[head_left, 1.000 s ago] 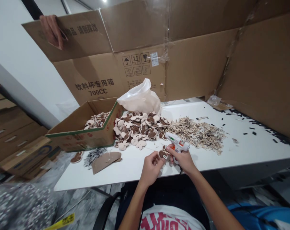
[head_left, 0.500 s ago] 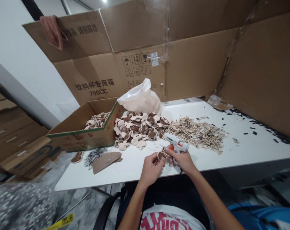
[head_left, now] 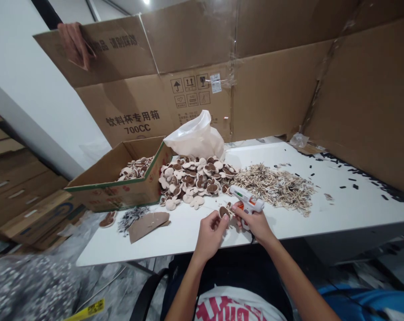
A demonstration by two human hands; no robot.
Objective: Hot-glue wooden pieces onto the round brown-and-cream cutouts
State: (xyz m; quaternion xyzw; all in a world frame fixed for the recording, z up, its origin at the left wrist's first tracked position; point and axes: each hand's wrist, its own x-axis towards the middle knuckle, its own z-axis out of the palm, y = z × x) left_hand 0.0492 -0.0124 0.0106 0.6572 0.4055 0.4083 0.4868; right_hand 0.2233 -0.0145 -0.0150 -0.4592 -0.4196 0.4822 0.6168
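Note:
My left hand [head_left: 211,232] pinches a small brown-and-cream felt piece with rounded ears [head_left: 223,211] between thumb and fingers, just above the table's front edge. My right hand [head_left: 251,223] is wrapped round a white hot glue gun [head_left: 246,200] with orange parts, its nozzle pointing up and to the left. The right fingertips are close to the felt piece, beside a thin cream cord on it; whether they touch it I cannot tell. Behind both hands lies a heap of similar felt pieces [head_left: 191,180]. To its right spreads a pile of cream cord bits [head_left: 278,185].
An open cardboard box [head_left: 118,196] with more felt pieces stands at the left. A white plastic bag [head_left: 198,138] sits behind the heap. Brown card [head_left: 148,226] lies at front left. Black bits [head_left: 355,186] scatter at the right. Tall cardboard walls [head_left: 268,84] enclose the table [head_left: 328,218].
The felt piece has turned slightly in my left fingers, showing more of its brown face. My right fingers have shifted a little, with the glue gun still held.

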